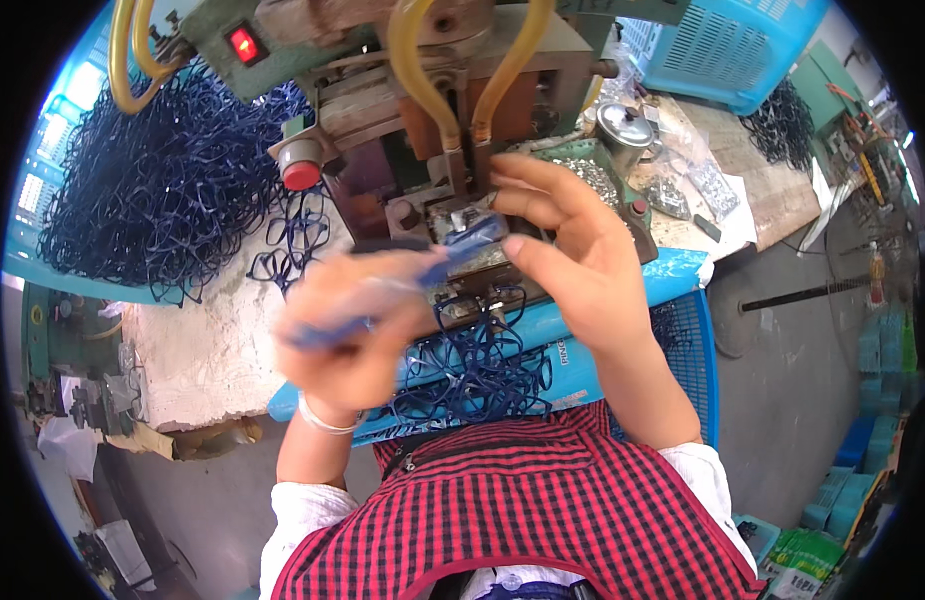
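My left hand (352, 325), smeared by motion, is closed around a long blue thing (472, 237). Its far end reaches toward the metal work holder of a bench machine (465, 170); blur hides its exact kind. My right hand (582, 245) is beside the holder on the right, thumb and fingers apart. Its thumb is close to the blue thing's end; I cannot tell whether they touch. Below both hands, several dark blue eyeglass frames (482, 365) lie heaped on light blue plastic sheeting (582, 375) across my lap.
A big pile of dark blue eyeglass frames (167, 185) fills the left side. The machine carries a red button (302, 175), a lit red switch (245, 44) and yellow hoses (412, 60). On the right are small metal parts (582, 178), a lidded metal pot (624, 127) and a blue crate (707, 50).
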A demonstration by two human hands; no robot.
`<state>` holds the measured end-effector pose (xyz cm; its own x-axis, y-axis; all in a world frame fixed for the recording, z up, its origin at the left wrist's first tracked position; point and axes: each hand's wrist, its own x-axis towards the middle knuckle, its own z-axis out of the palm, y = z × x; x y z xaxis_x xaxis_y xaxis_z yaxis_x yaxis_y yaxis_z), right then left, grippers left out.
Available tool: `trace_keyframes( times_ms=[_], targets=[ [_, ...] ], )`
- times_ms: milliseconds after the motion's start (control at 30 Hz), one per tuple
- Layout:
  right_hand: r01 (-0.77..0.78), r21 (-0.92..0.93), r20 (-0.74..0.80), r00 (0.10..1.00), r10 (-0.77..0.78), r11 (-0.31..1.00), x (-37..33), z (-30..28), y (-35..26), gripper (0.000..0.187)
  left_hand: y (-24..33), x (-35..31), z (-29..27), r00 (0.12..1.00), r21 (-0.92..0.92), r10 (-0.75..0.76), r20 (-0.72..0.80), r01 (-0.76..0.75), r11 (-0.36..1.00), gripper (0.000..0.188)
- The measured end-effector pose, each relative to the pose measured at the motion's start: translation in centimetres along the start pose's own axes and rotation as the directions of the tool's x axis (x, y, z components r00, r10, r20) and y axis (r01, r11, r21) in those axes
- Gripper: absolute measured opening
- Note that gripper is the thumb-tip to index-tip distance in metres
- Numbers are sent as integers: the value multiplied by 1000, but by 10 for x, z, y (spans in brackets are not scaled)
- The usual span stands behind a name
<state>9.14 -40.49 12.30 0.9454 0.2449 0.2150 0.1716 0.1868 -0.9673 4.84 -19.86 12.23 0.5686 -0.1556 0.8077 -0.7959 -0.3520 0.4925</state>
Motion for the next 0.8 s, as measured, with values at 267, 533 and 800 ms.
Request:
trace_keyframes(
  times_ms=[267, 533, 800],
  targets=[
    [-8, -985, -71, 931, -357, 174, 21, -108, 106, 27, -14, -8, 42, 868, 325, 383, 316, -478, 816, 24],
    [330, -935, 270, 898, -347, 126, 38, -93, 103, 18, -19, -11, 40, 889, 275, 361, 281, -435, 857, 20],
    [-13, -251, -540, 831, -129, 968, 12, -130, 115, 10, 16, -90, -48, 998, 790, -33, -47, 58, 610, 27]
  ],
)
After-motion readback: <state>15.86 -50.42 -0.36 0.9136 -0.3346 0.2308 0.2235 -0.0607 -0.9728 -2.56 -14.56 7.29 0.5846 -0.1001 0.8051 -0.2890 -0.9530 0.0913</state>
